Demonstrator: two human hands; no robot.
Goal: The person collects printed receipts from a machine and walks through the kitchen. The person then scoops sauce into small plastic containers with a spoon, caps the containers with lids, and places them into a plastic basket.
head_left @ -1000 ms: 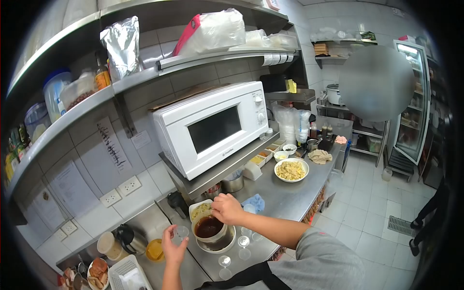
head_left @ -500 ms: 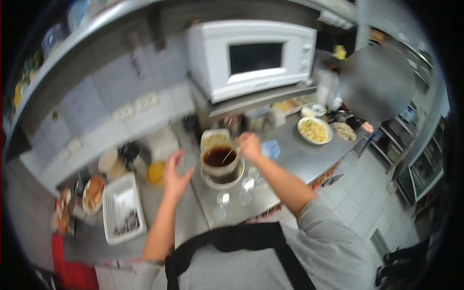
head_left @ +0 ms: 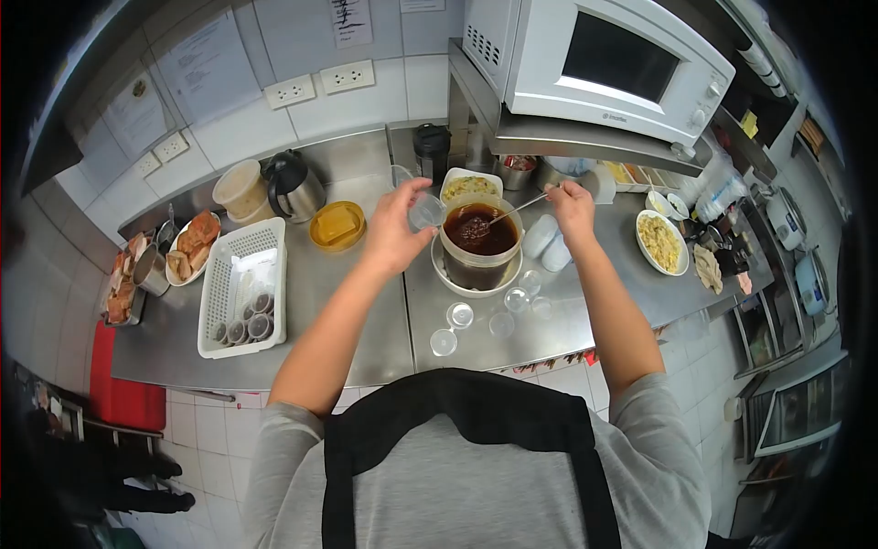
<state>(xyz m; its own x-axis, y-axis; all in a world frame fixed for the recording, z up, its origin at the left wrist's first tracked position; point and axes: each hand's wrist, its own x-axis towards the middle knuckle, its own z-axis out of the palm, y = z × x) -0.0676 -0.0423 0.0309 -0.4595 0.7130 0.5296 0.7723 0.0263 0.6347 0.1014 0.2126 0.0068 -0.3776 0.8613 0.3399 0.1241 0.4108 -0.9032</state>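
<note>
My left hand (head_left: 398,231) grips a small clear plastic cup (head_left: 425,212) at the left rim of a plastic tub (head_left: 477,273). Dark brown sauce (head_left: 466,212) fills much of the tub, which stands in a white bowl (head_left: 441,274). Pinched in my right hand (head_left: 573,215) is the handle of a metal spoon (head_left: 519,209). It slants down over the tub, and its bowl carries dark, chunky sauce. Small clear pieces, cups or lids, including one clear lid (head_left: 460,316), lie on the counter in front. Two clear stacks (head_left: 540,236) lie right of the tub.
A white basket (head_left: 212,274) at left holds several small cups of dark sauce. Nearby are a yellow container (head_left: 337,227), a steel jug (head_left: 297,190) and a plate of bread-like pieces (head_left: 194,245). A microwave (head_left: 613,69) overhangs the back. A bowl of yellowish food (head_left: 660,242) stands right.
My view has swung, bringing the counter closer and sharper. The spoon's bowl now shows with chunky sauce on it. My left hand with the cup is closer to the tub.
</note>
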